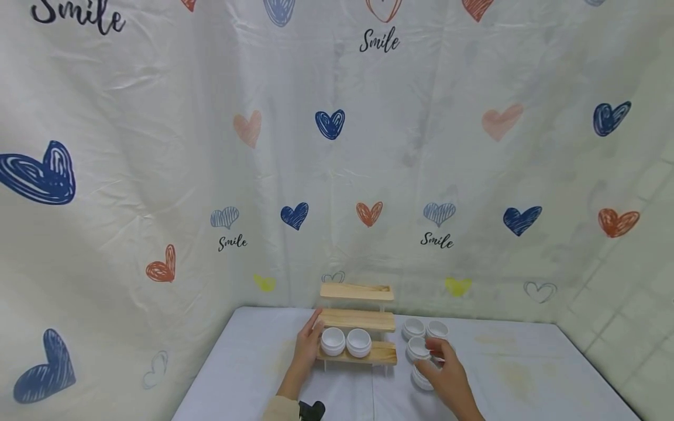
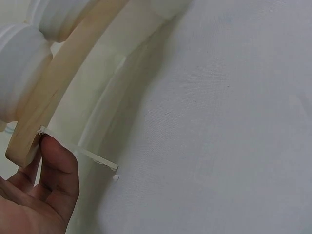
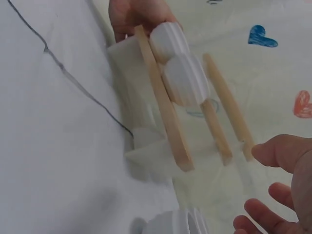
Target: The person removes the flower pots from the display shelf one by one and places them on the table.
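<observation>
A three-tier wooden stand with clear side supports stands near the back of the table. Two white cups sit side by side on its lowest tier. My left hand holds the stand at its left side; in the left wrist view curled fingers touch the end of the lowest board. My right hand hovers at the white cups right of the stand, thumb and fingers spread apart near one cup. In the right wrist view nothing lies between that hand's fingers.
Several white cups are grouped on the table right of the stand, partly hidden by my right hand. White cloth covers the table. Behind it hangs a curtain printed with hearts.
</observation>
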Tool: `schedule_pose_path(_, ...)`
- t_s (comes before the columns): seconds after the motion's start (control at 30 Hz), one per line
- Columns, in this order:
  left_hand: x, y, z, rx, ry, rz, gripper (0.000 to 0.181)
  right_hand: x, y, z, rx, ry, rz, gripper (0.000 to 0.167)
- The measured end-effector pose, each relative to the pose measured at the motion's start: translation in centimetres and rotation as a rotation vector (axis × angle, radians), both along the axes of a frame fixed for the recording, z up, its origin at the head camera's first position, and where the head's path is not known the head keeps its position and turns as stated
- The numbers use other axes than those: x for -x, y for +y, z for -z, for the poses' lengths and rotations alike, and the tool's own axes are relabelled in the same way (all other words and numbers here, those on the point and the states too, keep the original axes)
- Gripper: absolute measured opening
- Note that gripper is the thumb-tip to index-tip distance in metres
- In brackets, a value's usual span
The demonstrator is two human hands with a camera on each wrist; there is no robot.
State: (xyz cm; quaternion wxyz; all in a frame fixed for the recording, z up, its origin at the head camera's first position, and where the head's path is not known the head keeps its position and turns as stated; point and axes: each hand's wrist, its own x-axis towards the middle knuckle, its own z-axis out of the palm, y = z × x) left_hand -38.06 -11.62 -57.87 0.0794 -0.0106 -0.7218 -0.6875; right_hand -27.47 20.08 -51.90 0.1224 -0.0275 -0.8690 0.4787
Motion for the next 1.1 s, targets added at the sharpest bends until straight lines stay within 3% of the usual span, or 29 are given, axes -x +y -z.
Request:
schedule_pose_path(0.5,0.2,-0.1,0.2,-0.001,-0.009,0.002,0.059,1.5,-7.0,0.7,0.112,0.082,-0.192,0.054)
schedule_pose_path(0.7,0.2,-0.1,0.2,-0.003,-0.011,-0.002,0.055,2.4,-8.2,1.2,0.151,0.077,-0.196,0.06)
schedule_pose_path(1.1,0.1,-0.2,0.2,0.015,-0.009,0.009,0.062,3.7,-10.5,1.4,0.113,0.111,-0.177,0.059)
